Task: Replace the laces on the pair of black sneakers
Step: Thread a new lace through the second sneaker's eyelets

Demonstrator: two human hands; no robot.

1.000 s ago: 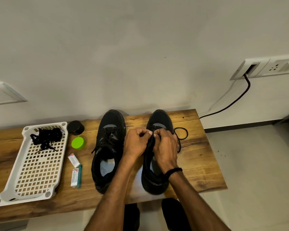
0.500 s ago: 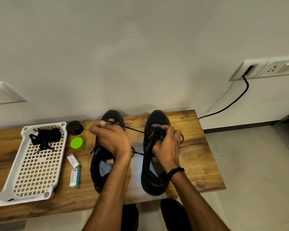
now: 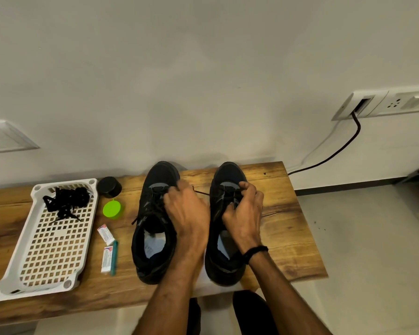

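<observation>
Black sneakers sit side by side on wooden bench (image 3: 288,226), toes to wall: left sneaker (image 3: 153,228), right sneaker (image 3: 228,262). White lattice tray (image 3: 68,284) at bench's left end holds bundle of black laces (image 3: 65,201) at its far end. Between tray and left sneaker: black cap (image 3: 109,187), green lid (image 3: 112,209), two small packets (image 3: 106,234). Left hand (image 3: 186,209) sits over left sneaker's lacing, fingers curled, pinching a lace (image 3: 201,192) that runs taut to right sneaker. Right hand (image 3: 246,209) has fingers curled tight on right sneaker's eyelet area.

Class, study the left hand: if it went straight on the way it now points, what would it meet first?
Most likely the toe of the left sneaker, just beyond the left hand. If the hand rides higher than it looks, it would pass over to the wall. Depth is unclear.
</observation>
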